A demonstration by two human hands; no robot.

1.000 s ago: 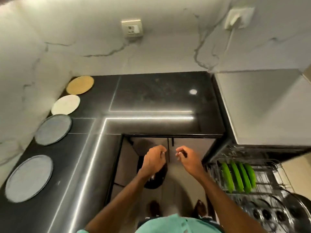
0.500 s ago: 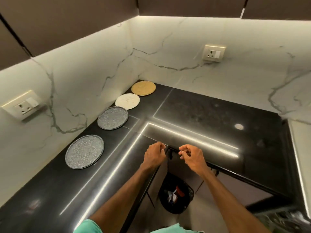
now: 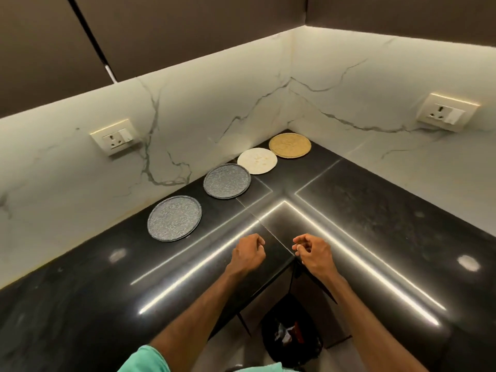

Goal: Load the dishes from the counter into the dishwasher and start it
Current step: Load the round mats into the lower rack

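Several plates lie flat in a row along the left wall on the black counter point(image 3: 375, 210): a near speckled grey plate point(image 3: 174, 218), a second grey plate point(image 3: 227, 181), a white plate point(image 3: 257, 160) and a tan plate point(image 3: 290, 145) in the corner. My left hand point(image 3: 248, 253) and my right hand point(image 3: 312, 252) hover side by side over the counter's inner corner, fingers loosely curled and holding nothing. The grey plates are ahead and left of my left hand. The dishwasher is out of view.
Marble backsplash walls meet at the corner, with a socket point(image 3: 115, 136) on the left wall and another socket point(image 3: 447, 115) on the right. Dark upper cabinets hang above. A black bin point(image 3: 292, 336) with rubbish stands on the floor under the counter corner.
My view has swung up and left from the open dishwasher to the counter corner. Both hands moved forward over the counter edge, still holding nothing.
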